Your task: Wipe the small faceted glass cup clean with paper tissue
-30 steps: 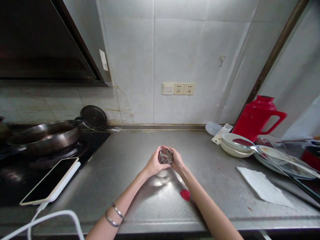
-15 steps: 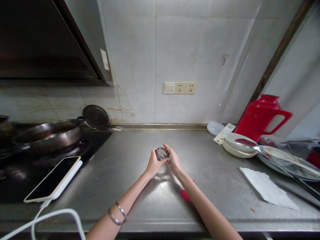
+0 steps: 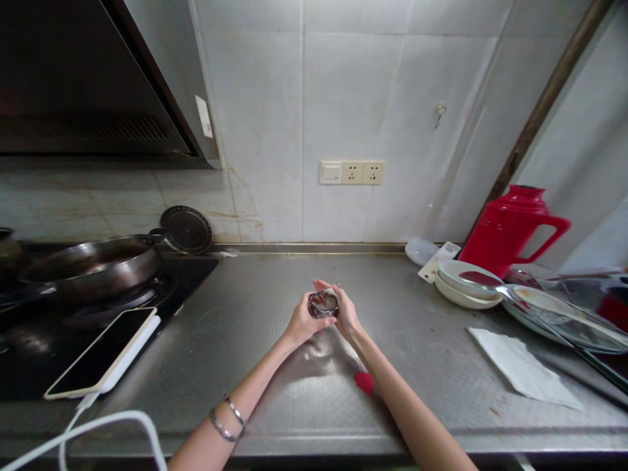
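Observation:
Just above the metal counter [image 3: 230,366], a small round glass dish [image 3: 324,304] with a dark, wavy-looking rim is held between both hands. My left hand [image 3: 304,324] wraps its left side, with the thumb across the front. On the far right side, my right hand [image 3: 345,313] cups it, fingers curved behind. The dish's underside is hidden by the hands. A red object [image 3: 364,383], perhaps a handle, lies on the counter beside my right forearm, which covers part of it.
On the left are a pan [image 3: 98,265] on the stove and a phone [image 3: 101,353] with a white cable. To the right stand a red thermos jug [image 3: 510,229], stacked bowls [image 3: 464,297], a plate [image 3: 534,317] with utensils and a paper napkin [image 3: 524,369]. Wall sockets [image 3: 363,173] face me.
The dish has shifted slightly right and turned, so its opening shows differently. Both hands have moved with it, and the right fingers now reach further over its back.

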`<state>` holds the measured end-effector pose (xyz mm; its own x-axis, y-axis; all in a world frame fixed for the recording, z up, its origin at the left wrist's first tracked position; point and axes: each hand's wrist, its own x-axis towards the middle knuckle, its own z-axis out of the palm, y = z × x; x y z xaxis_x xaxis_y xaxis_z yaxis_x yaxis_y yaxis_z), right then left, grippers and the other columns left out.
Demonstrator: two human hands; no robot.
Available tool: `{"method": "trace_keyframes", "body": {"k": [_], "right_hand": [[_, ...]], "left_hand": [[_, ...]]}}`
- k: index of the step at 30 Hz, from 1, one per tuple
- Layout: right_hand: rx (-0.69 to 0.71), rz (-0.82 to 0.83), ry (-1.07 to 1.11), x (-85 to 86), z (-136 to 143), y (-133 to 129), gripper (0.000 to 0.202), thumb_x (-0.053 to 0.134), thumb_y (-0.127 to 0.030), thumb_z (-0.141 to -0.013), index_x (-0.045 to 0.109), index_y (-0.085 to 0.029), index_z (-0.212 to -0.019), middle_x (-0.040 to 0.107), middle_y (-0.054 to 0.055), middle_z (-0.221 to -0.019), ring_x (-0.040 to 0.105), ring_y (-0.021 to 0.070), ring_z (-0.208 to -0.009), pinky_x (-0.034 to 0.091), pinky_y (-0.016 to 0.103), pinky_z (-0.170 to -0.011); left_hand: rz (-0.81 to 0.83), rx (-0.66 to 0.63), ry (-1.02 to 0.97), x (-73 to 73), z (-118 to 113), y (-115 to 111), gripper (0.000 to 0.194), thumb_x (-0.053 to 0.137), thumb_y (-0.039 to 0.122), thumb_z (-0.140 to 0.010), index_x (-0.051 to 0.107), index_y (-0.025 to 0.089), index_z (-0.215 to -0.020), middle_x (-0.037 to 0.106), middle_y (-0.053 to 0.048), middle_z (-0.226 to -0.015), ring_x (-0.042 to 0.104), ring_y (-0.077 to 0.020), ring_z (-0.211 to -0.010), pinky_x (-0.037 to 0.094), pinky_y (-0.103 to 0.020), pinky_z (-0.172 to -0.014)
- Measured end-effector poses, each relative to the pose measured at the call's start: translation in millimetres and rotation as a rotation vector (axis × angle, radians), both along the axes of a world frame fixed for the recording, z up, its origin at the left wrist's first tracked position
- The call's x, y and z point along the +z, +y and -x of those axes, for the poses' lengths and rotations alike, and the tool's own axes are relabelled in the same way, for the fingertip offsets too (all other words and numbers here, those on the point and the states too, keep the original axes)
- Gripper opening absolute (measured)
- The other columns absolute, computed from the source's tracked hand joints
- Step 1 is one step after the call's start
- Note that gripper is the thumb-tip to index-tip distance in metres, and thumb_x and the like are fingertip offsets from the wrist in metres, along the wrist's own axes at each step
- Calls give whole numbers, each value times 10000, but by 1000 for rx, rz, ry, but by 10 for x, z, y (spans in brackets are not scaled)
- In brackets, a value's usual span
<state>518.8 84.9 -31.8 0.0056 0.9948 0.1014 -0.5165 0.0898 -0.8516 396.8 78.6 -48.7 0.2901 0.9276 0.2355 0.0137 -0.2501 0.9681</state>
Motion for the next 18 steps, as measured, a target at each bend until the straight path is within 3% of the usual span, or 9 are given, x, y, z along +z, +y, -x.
{"method": "trace_keyframes", "body": {"k": [5, 10, 12, 15, 18], "right_hand": [[-98, -34, -12, -86, 54, 6, 409, 526, -435, -776, 706, -225, -1077, 627, 41, -1259, 499, 246, -1248, 386, 351, -1028], [-155, -55, -144, -168, 69, 22, 454, 534, -412, -778, 643, -280, -1198, 607, 2, -1286, 518, 229, -1221, 376, 342, -1032], [-174, -63, -166, -152, 37, 34, 437, 522, -408, -781, 657, -283, -1177, 601, -7, -1292, 518, 224, -1220, 364, 339, -1043], [-179, -23, -90, -72, -34, 50, 418, 481, -403, -780, 694, -261, -1111, 625, 5, -1260, 512, 229, -1230, 403, 341, -1009], [-127, 19, 17, 17, -79, 39, 398, 458, -392, -764, 730, -239, -1011, 644, 14, -1231, 511, 235, -1237, 455, 322, -952]], "left_hand": [[23, 127, -45, 3, -43, -44, 604, 757, 413, -644, 449, 171, -1102, 628, -67, -973, 632, -180, -744, 511, -228, -428], [51, 241, -90, -39, -62, 4, 586, 749, 427, -655, 453, 167, -1088, 620, -92, -1023, 641, -206, -834, 546, -259, -503], [48, 172, -135, -43, -56, 33, 632, 784, 377, -628, 446, 171, -1121, 628, -99, -1081, 643, -219, -928, 577, -313, -679], [13, -24, -190, -9, -42, 46, 683, 786, 326, -647, 428, 167, -1206, 622, -120, -1171, 609, -236, -1079, 491, -389, -950], [25, -134, -190, 46, -40, 20, 706, 774, 318, -666, 432, 163, -1264, 594, -140, -1240, 582, -259, -1137, 449, -423, -1003]]}}
